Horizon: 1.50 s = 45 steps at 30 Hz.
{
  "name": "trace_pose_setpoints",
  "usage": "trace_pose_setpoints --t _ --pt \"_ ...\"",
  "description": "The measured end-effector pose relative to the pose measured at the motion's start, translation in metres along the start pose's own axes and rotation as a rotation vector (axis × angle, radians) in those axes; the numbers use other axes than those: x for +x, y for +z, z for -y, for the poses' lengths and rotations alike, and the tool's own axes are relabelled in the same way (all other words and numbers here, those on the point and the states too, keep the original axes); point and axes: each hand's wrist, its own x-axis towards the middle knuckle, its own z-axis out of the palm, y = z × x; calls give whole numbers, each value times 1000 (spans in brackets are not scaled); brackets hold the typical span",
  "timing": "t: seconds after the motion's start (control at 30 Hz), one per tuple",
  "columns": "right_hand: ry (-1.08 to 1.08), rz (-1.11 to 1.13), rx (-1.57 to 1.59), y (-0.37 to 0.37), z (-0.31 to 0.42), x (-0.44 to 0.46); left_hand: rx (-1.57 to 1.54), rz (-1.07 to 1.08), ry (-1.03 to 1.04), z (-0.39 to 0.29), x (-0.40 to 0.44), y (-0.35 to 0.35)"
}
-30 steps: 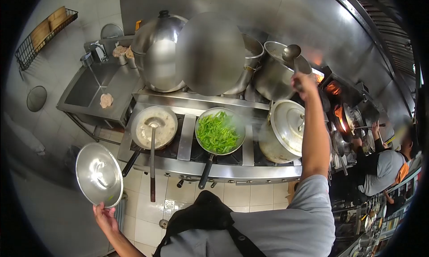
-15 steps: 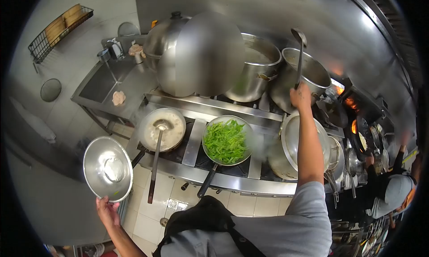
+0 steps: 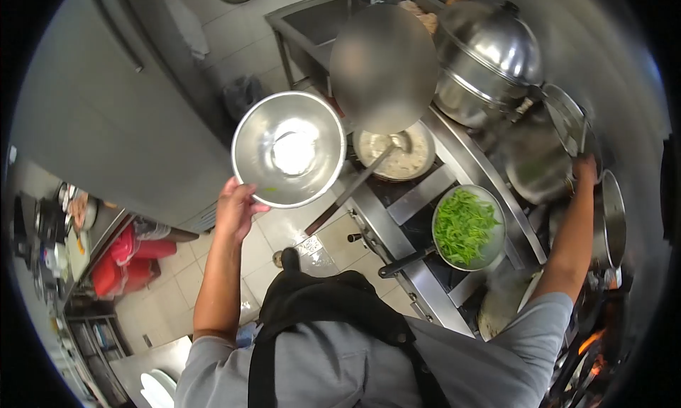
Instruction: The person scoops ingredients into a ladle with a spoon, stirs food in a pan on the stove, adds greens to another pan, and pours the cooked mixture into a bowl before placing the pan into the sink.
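My left hand (image 3: 237,208) grips the rim of a shiny steel mixing bowl (image 3: 266,135). Only a scrap of green leaf shows inside the bowl. At the far right, my right hand (image 3: 585,167) is closed around a ladle (image 3: 584,135), whose handle reaches over the middle stockpot (image 3: 564,110); its scoop I cannot make out. Between my hands, a frying pan (image 3: 489,261) on the stove holds chopped leafy greens (image 3: 464,226). Behind it, another pan has a pale, milky liquid (image 3: 404,160) with a second ladle (image 3: 362,179) resting in it.
A large lidded steamer pot (image 3: 489,64) stands at the back of the stove (image 3: 423,195), and another stockpot (image 3: 611,220) is at the right. Flames (image 3: 592,342) burn at the lower right. A tall steel cabinet (image 3: 106,117) and red bins (image 3: 131,266) are on the left.
My view has turned left. My right hand has brought the ladle from upright above the right-hand stockpot to the middle one. My left hand still holds the mixing bowl, now nearer the milky pan.
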Motion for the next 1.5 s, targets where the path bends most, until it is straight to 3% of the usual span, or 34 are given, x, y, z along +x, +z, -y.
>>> trace_pose_setpoints --t 0.07,0.1,0.2,0.27,0.33,0.4,0.47,0.53,0.6,0.67,0.73,0.83,1.03,1.1,1.2,1.27,1.3,1.4,1.5 --pt "55 7 -4 -22 31 -38 -13 12 -27 0 9 -11" --pt "-13 -45 -93 -26 39 -47 -39 -4 -32 1 15 -18" --pt "-321 -335 284 -20 59 -90 -68 -51 -62 2 34 -39" --pt "-427 -123 809 -27 105 -175 -30 -50 -98 6 53 -57" --pt "-434 27 878 -30 151 -265 14 -50 -87 4 74 -77" --pt "-397 133 909 -28 203 -340 60 -41 -37 3 100 -87" --pt "-689 113 842 -45 267 -411 24 54 -39 -2 126 -96" --pt "-900 237 908 -54 339 -466 -2 145 -49 -13 148 -93" --pt "-1164 280 935 -28 407 -499 7 209 -74 -20 166 -95" --pt "-1182 408 833 -13 470 -529 -3 259 -82 -28 180 -96" --pt "-1182 273 821 13 518 -554 -23 305 -88 -36 188 -97" --pt "-1196 360 685 1 536 -561 -19 359 -109 -46 203 -101" --pt "-1249 123 797 12 528 -571 -4 334 -66 -46 227 -97" --pt "-1269 92 847 9 520 -579 41 255 79 -49 238 -90" --pt "-1214 213 839 28 505 -595 60 136 237 -67 259 -75" --pt "-1254 439 687 49 498 -596 -3 94 267 -76 272 -66" --pt "-1263 556 612 62 494 -599 -26 116 275 -80 276 -60" --pt "-1296 624 732 112 485 -618 -80 248 270 -80 287 -41" --pt "-1188 724 559 80 471 -625 -113 390 253 -76 283 -14"
